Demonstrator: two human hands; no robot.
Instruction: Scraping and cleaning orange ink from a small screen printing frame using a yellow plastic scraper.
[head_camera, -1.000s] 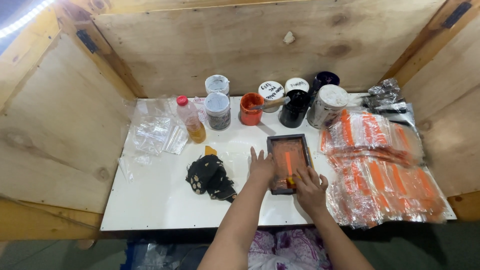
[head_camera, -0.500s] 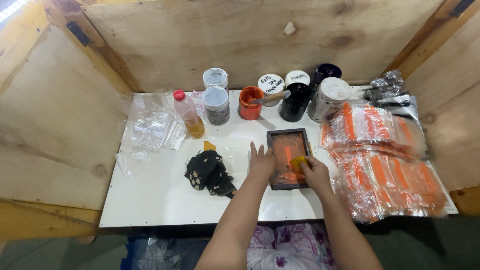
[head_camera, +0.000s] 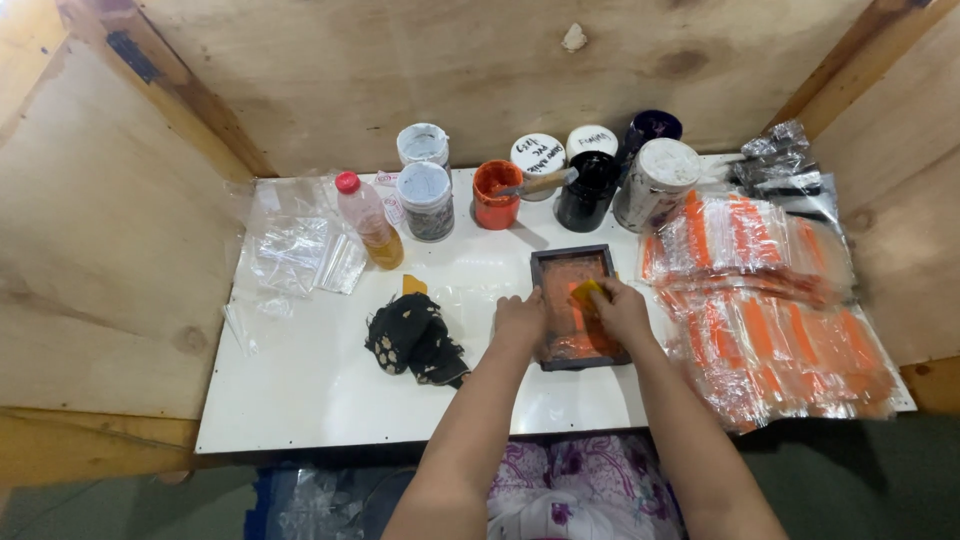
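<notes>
Sliding up the frame, the right hand (head_camera: 622, 310) has carried its yellow scraper (head_camera: 586, 293) from the near end toward the middle since a second ago, while the left hand (head_camera: 520, 320) has stayed on the left edge. This dark frame (head_camera: 572, 305) lies on the white bench (head_camera: 300, 390), its long axis running from 6 to 12 o'clock, the far short end pointing at the jars. Its inside is smeared orange all over. Fingers of the right hand are curled around the scraper; the left hand lies flat, fingers bent over the frame's rim, pressing it down. Judging by the spread of ink, the pull looks about half done, with the far half of the frame left.

At 9 o'clock from the frame sits a black spotted rag (head_camera: 415, 340). At 12 o'clock stands an orange paint pot (head_camera: 496, 194) among other jars. At 3 o'clock lies a heap of printed bags (head_camera: 770, 320). At 10 o'clock are a bottle (head_camera: 368, 220) and clear bags (head_camera: 290, 250).
</notes>
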